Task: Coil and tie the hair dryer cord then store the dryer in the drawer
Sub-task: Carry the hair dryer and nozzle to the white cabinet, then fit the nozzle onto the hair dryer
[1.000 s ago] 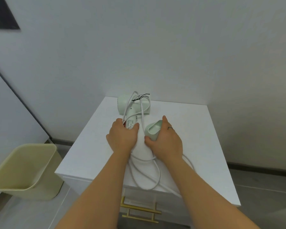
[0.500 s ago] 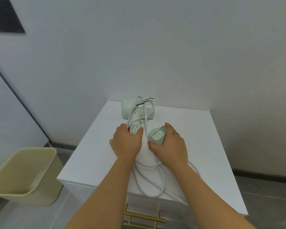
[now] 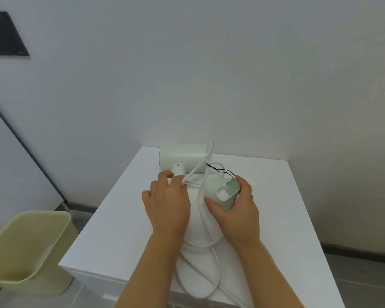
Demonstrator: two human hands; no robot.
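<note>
White on white on white, honestly: the hair dryer (image 3: 182, 157) lay on its side at the back of the cabinet top (image 3: 298, 218), close to the wall. Its cord (image 3: 203, 210) sprawled from there in loose loops down to the front edge.

The left hand (image 3: 167, 201) had its fingers curled on a strand of the cord just in front of the dryer, pinching it as far as I could tell. The right hand (image 3: 238, 207) was wrapped round a pale green nozzle piece (image 3: 226, 193) (a concentrator, I think), thumb on one side and fingers on the other. The cord ran down between the two hands. A thin black twist tie (image 3: 220, 171) trailed from beside the dryer toward the right hand.

My read: coiling had barely got going, nothing bundled or tied. The next move would need the nozzle piece put down so both hands could gather the loops evenly, then the twist tie wrapped round the bundle. The drawer wasn't visible from that angle. A yellowish bin (image 3: 25, 252) sat on the floor to the left, not involved.
</note>
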